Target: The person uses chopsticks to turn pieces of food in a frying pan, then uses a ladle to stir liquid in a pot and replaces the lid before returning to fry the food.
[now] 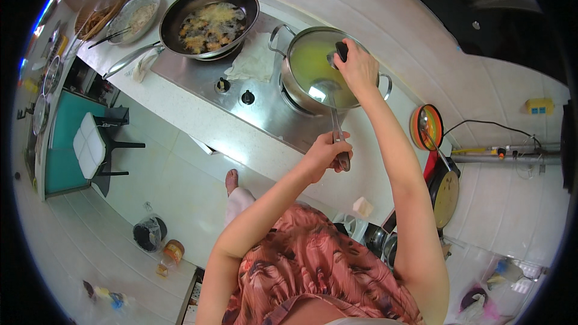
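Observation:
My right hand [360, 67] grips the black knob [342, 52] of a glass lid [311, 52]. The lid lies over a two-handled steel pot [291, 83], and yellow-green liquid shows through it. In my left hand [326, 152] is the handle of a ladle [335, 122], which slants up to the near side of the pot. The ladle's bowl appears blurred at the glass; I cannot tell whether it is under the lid. The pot stands on the right burner of a steel gas hob [198, 72].
Pieces fry in bubbling oil in a wok [165, 31] on the left burner; its handle juts over the counter edge. A cloth [253, 61] lies between the burners. An orange bowl [414, 128] and a flat pan [445, 201] are at right. A chair [90, 144] stands lower left.

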Tool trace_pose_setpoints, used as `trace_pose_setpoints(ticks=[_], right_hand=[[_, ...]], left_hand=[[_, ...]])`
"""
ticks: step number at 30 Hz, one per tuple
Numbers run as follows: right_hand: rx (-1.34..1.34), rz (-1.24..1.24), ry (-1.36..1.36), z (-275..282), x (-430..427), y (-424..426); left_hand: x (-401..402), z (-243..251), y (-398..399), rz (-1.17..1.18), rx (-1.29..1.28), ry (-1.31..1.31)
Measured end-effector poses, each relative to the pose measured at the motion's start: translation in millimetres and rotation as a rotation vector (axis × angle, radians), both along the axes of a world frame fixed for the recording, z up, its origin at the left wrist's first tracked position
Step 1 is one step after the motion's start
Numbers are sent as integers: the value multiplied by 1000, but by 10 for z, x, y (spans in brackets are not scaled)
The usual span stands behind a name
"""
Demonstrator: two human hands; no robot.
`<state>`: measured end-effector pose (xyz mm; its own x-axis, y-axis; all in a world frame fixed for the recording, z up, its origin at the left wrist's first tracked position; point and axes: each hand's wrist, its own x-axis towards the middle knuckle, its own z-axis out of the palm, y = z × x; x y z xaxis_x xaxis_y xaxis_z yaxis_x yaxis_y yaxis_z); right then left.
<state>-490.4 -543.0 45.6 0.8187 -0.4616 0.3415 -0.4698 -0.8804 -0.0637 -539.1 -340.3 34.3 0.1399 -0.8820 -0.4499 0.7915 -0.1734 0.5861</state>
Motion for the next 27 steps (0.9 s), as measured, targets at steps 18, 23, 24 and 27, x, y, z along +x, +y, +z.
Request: trace_pose_setpoints(ticks=[18,23,24,27], right_hand=[[367,-114,-174,462,-567,35],[102,-51,-15,233,-112,37],[174,-63,7,220,-26,19],[298,-174,170,247,95,-51]], left_hand=[[151,-338,606,123,37,-20],[211,-296,706,167,54,-44],[209,-294,698,160,43,-41],[172,-287,627,64,-22,-96]])
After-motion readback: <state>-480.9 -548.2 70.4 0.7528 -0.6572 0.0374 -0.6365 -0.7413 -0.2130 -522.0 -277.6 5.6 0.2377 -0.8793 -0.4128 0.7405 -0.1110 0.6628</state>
